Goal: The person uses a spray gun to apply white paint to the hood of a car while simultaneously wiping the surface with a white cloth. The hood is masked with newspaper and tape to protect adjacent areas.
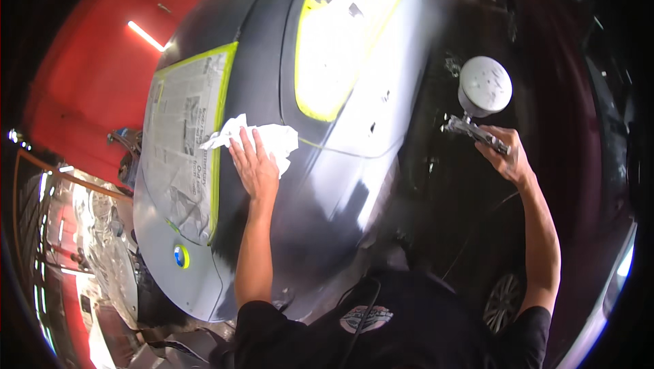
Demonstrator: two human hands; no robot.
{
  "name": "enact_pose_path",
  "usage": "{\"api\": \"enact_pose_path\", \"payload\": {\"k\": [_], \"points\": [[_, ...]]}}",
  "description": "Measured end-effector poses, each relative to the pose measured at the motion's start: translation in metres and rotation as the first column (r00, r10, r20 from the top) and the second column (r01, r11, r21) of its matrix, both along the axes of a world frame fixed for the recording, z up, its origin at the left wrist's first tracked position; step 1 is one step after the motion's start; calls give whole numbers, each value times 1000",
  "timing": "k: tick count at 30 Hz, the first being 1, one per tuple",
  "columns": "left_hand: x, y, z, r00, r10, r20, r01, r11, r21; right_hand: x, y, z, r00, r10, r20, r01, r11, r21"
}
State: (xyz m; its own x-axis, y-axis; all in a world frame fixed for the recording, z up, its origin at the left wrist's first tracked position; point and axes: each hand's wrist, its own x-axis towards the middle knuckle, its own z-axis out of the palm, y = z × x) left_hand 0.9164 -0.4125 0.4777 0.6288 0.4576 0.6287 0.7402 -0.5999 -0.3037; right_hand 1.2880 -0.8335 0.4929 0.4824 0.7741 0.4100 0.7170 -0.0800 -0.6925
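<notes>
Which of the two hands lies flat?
The left hand, spread over the white cloth on the grey car; the right hand curls around the spray gun.

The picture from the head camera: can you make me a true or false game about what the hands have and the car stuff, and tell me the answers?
1. The left hand lies on a white cloth. True.
2. The right hand holds a paintbrush. False: it holds a spray gun.
3. The spray gun's round cup is red. False: it is white.
4. Yellow tape runs along the newspaper on the car. True.
5. Both hands touch the cloth. False: only the left one does.
</notes>
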Motion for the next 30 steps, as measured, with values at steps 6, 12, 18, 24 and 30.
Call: {"api": "enact_pose_path", "payload": {"k": [6,12,18,24,30], "points": [[107,38,55,999,-52,1,52,999,3,73,42,26,999,-24,-34,23,1000,-13],[244,129,122,988,-149,35,147,987,73,131,137,63,998,20,56,-25,996,81],[410,225,176,960,-278,26,276,959,57,191,211,83,981,66,181,-94,985,147],[570,308,205,969,-249,-2,245,955,-170,212,257,97,995,-2,97,-13,988,152],[615,369,211,878,-466,-104,448,879,-163,224,301,110,999,33,-10,-31,981,193]]}}
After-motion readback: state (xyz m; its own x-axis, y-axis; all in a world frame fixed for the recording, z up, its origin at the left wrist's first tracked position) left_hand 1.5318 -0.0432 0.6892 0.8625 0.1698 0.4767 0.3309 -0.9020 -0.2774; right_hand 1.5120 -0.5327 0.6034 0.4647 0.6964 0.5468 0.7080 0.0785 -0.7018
